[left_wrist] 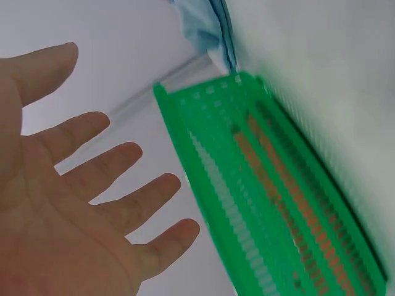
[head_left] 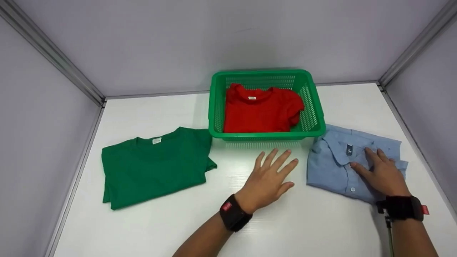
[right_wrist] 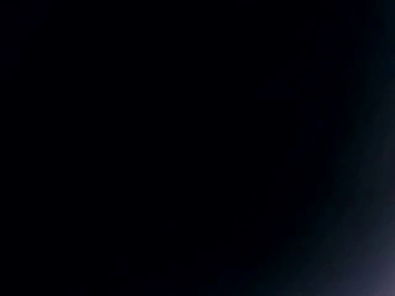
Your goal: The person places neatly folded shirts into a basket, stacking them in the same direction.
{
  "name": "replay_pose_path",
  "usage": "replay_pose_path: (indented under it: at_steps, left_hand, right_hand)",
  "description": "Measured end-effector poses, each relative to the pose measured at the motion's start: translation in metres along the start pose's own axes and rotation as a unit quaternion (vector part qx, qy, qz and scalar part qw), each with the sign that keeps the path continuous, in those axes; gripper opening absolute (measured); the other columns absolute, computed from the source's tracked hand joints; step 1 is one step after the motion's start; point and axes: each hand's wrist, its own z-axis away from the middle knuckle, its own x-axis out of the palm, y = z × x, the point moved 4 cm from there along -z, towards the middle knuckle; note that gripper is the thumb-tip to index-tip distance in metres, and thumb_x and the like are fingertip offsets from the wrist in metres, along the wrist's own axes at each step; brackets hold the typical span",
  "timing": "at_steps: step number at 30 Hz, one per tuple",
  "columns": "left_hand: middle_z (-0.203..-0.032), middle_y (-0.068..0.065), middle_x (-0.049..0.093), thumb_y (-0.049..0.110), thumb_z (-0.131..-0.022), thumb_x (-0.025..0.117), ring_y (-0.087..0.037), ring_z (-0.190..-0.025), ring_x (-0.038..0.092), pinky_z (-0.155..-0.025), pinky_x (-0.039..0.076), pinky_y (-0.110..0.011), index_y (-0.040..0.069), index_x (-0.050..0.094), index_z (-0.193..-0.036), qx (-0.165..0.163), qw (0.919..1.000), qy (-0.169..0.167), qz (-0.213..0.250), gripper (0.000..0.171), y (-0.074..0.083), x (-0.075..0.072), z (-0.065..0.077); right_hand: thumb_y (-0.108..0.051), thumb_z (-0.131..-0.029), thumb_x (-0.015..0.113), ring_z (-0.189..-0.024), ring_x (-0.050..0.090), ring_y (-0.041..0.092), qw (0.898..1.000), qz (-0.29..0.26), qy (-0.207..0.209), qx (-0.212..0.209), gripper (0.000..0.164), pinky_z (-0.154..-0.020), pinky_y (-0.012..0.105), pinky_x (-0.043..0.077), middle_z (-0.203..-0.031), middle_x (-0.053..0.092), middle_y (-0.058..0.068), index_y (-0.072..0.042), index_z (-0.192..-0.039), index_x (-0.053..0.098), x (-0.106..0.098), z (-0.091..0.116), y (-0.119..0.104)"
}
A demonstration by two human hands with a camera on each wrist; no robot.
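Note:
My right hand [head_left: 385,175] rests on the folded light-blue button shirt [head_left: 330,171] at the right of the table, fingers lying across its front near the collar. Its wrist view is almost wholly dark. With fingers spread, my left hand [head_left: 266,182] is over the table in front of the basket and holds nothing; the left wrist view shows its bare palm [left_wrist: 55,228]. The green plastic basket [head_left: 267,135] stands at the back, a folded red T-shirt [head_left: 260,112] inside it. On the left lies a folded green T-shirt [head_left: 157,167], its collar toward the back.
A white table [head_left: 142,228] carries everything. Pale panels with metal edges enclose it, the back wall [head_left: 153,46] standing close behind the basket. The blue shirt's far left corner meets the basket's right front corner, and the green T-shirt's sleeve reaches the left one.

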Motion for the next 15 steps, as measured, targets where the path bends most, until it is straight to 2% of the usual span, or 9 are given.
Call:
replay_pose_path:
  at_steps: [5, 15]
  left_hand:
    - [-0.167, -0.002, 0.043, 0.049, -0.108, 0.054, -0.03, -0.152, 0.045, -0.118, 0.043, -0.055, 0.027, 0.046, -0.159, 0.009, 0.9995, -0.024, -0.02, 0.056, 0.01, 0.019, -0.006]
    - [-0.169, 0.002, 0.04, 0.052, -0.108, 0.054, -0.029, -0.153, 0.044, -0.119, 0.042, -0.053, 0.03, 0.045, -0.159, 0.004, 0.9963, -0.085, -0.015, 0.057, 0.02, 0.046, -0.003]
  right_hand:
    - [-0.059, -0.104, 0.057, -0.13, 0.023, 0.085, 1.0, 0.001, 0.003, -0.017, 0.088, -0.1, 0.089, 0.029, -0.156, 0.025, 0.052, 0.006, -0.159, 0.036, 0.004, -0.003, -0.006]
    - [-0.058, -0.103, 0.059, -0.13, 0.023, 0.086, 1.0, 0.002, -0.01, -0.024, 0.087, -0.101, 0.09, 0.026, -0.156, 0.024, 0.052, 0.007, -0.158, 0.037, 0.013, 0.011, -0.018]
